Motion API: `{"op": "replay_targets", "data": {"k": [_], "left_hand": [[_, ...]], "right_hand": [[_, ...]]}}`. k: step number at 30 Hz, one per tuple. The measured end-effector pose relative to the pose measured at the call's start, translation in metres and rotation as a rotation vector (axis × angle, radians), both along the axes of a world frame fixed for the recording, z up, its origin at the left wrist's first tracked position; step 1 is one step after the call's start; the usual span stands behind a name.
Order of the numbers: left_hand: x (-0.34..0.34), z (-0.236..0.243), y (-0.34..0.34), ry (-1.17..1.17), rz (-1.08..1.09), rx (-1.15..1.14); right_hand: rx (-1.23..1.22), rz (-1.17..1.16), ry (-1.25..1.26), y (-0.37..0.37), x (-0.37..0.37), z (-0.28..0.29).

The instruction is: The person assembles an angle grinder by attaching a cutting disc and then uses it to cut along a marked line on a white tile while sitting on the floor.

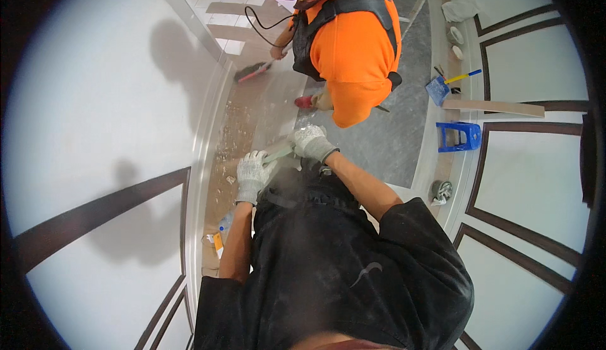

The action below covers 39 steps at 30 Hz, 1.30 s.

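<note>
In front of my waist both hands, in white knitted gloves, are closed on a pale greenish flat strip (278,154). My left hand (252,172) grips its nearer left end, and my right hand (309,142) has the farther right end. The strip slants up to the right between them; its exact kind does not show, as the gloves cover both ends. Below it lies a dusty floor strip with white crumbs (235,136) along the left wall.
Ahead, a co-worker in orange (353,53) bends over with a brush (254,72) by the left wall. Along the right wall are a blue stool (459,136), a blue dustpan (437,90), a board (495,107) and a ladder (413,0). A plastic bottle (225,222) lies beside my left forearm.
</note>
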State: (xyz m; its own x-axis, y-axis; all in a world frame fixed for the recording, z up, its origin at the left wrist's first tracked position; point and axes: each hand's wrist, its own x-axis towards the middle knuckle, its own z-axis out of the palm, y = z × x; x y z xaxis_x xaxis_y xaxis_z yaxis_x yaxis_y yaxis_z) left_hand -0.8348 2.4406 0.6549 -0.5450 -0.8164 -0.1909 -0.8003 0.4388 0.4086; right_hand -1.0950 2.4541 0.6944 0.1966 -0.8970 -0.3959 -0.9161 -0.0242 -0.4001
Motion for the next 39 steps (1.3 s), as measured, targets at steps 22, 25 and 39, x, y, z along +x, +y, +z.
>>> {"op": "replay_targets", "data": {"k": [22,25,39], "left_hand": [[0.003,-0.01,0.002,-0.045,-0.013,0.027],[0.007,-0.011,0.003,0.031,-0.015,0.019],[0.048,-0.012,0.029,0.178,0.257,0.144]], "right_hand": [[0.089,0.024,0.008,-0.004,-0.001,-0.034],[0.093,0.031,0.027,-0.004,-0.003,-0.033],[0.13,0.267,-0.174,-0.001,0.01,0.002]]}}
